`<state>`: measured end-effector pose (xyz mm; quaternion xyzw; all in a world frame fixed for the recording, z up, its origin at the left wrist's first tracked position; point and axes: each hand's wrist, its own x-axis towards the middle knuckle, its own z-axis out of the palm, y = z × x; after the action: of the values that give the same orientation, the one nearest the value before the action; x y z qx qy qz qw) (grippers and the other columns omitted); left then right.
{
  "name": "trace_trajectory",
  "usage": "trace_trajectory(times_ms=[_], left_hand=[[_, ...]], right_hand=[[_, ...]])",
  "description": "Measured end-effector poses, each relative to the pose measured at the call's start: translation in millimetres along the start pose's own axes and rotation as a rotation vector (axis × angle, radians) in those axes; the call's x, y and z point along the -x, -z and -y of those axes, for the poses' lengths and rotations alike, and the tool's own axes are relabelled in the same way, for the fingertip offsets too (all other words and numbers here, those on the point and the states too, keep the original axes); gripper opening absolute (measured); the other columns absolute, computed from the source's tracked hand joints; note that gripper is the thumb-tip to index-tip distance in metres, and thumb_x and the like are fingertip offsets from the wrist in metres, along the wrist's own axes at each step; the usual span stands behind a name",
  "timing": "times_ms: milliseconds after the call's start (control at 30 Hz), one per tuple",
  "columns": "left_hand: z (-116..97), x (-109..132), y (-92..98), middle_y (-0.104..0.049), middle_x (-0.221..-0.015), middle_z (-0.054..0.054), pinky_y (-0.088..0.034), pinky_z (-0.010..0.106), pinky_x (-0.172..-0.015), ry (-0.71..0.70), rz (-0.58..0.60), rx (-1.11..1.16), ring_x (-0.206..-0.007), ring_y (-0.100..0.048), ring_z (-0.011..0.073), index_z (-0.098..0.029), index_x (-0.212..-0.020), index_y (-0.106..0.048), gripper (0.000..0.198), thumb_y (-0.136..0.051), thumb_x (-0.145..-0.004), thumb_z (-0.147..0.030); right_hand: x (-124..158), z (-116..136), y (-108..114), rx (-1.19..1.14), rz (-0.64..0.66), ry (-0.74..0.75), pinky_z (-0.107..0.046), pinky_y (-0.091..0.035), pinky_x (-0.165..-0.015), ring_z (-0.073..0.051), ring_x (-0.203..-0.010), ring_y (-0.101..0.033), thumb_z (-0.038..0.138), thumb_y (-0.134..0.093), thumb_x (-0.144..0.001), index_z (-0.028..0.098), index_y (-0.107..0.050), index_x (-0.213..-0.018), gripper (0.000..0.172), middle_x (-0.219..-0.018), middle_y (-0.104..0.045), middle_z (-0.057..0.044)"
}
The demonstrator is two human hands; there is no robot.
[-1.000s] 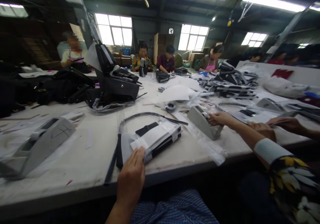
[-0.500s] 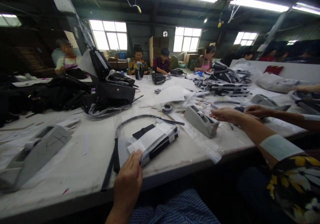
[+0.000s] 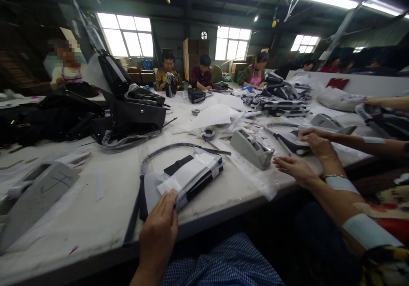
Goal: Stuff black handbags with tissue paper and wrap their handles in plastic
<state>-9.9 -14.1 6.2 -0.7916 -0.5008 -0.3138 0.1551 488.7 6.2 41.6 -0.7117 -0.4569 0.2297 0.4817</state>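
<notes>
While pressing bag (image 3: pixel 191 171) with close-fingered left hand (image 3: pixel 158 224), could overpush it past table's (image 3: pixel 108 209) front edge. Cannot tell right hand's (image 3: pixel 297 171) grip.

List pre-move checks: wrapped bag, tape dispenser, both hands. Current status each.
1. Left hand on wrapped bag: ok, resting on its near side.
2. White paper on top of the bag: ok, lying across it.
3. Dark strap wholly on table: cannot tell, its end reaches the front edge.
4. Tape dispenser within reach: probably ok, just right of the bag.
5. Tape in right hand: cannot tell, too small to see.
</notes>
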Motion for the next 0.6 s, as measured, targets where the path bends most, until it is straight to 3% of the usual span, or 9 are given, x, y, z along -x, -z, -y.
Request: trace_trajectory(times_ms=[100,200,267,333,467,600], left_hand=[[1.0,0.9,1.4,-0.066,-0.131,0.009,-0.051,0.034,-0.096,-0.006,0.019,0.008,-0.115,-0.065,0.0225,-0.014,-0.134,-0.053,0.044,-0.044,-0.091,-0.008],[1.2,0.2,3.7,-0.066,-0.130,0.010,-0.050,0.036,-0.097,-0.020,0.025,0.026,-0.115,-0.064,0.0235,-0.013,-0.133,-0.053,0.043,-0.044,-0.091,-0.009],[1.0,-1.1,5.4,-0.066,-0.130,0.011,-0.048,0.039,-0.100,-0.018,0.046,0.031,-0.116,-0.064,0.0250,-0.013,-0.133,-0.053,0.043,-0.045,-0.091,-0.009],[0.5,-2.3,6.9,-0.066,-0.130,0.011,-0.045,0.044,-0.104,-0.009,0.067,0.033,-0.117,-0.063,0.0261,-0.014,-0.134,-0.052,0.044,-0.045,-0.091,-0.008],[-1.2,-2.0,9.2,-0.064,-0.133,0.010,-0.041,0.047,-0.108,0.031,0.097,0.049,-0.121,-0.061,0.0254,-0.015,-0.136,-0.051,0.047,-0.046,-0.090,-0.006],[-3.3,0.2,9.5,-0.062,-0.137,0.008,-0.039,0.047,-0.111,0.096,0.125,0.100,-0.127,-0.056,0.0237,-0.016,-0.137,-0.050,0.048,-0.047,-0.090,-0.005]], right_hand=[[8.2,-8.4,-2.0,0.106,0.010,0.012,-0.035,-0.058,-0.063,-0.021,-0.065,-0.069,0.052,-0.076,-0.075,0.015,-0.072,-0.084,0.039,-0.076,-0.073,-0.009],[23.0,0.9,5.3,0.224,-0.009,0.122,-0.039,-0.058,-0.074,-0.025,-0.072,-0.071,0.052,-0.076,-0.070,0.020,-0.076,-0.088,0.036,-0.076,-0.075,-0.007],[34.2,17.0,6.4,0.367,0.035,0.340,-0.039,-0.056,-0.083,-0.026,-0.082,-0.072,0.045,-0.069,-0.078,0.023,-0.077,-0.092,0.027,-0.084,-0.077,-0.006],[43.9,39.9,-0.6,0.522,0.130,0.629,-0.035,-0.055,-0.082,-0.024,-0.085,-0.073,0.037,-0.062,-0.087,0.024,-0.077,-0.094,0.021,-0.093,-0.077,-0.006],[58.9,99.6,-42.3,0.587,0.376,1.031,-0.026,-0.052,-0.072,-0.017,-0.081,-0.071,0.023,-0.057,-0.093,0.023,-0.072,-0.103,0.019,-0.096,-0.076,-0.006],[70.4,161.9,-107.1,0.459,0.700,1.179,-0.024,-0.048,-0.072,-0.015,-0.078,-0.066,0.021,-0.056,-0.094,0.021,-0.068,-0.102,0.014,-0.089,-0.072,-0.005]])
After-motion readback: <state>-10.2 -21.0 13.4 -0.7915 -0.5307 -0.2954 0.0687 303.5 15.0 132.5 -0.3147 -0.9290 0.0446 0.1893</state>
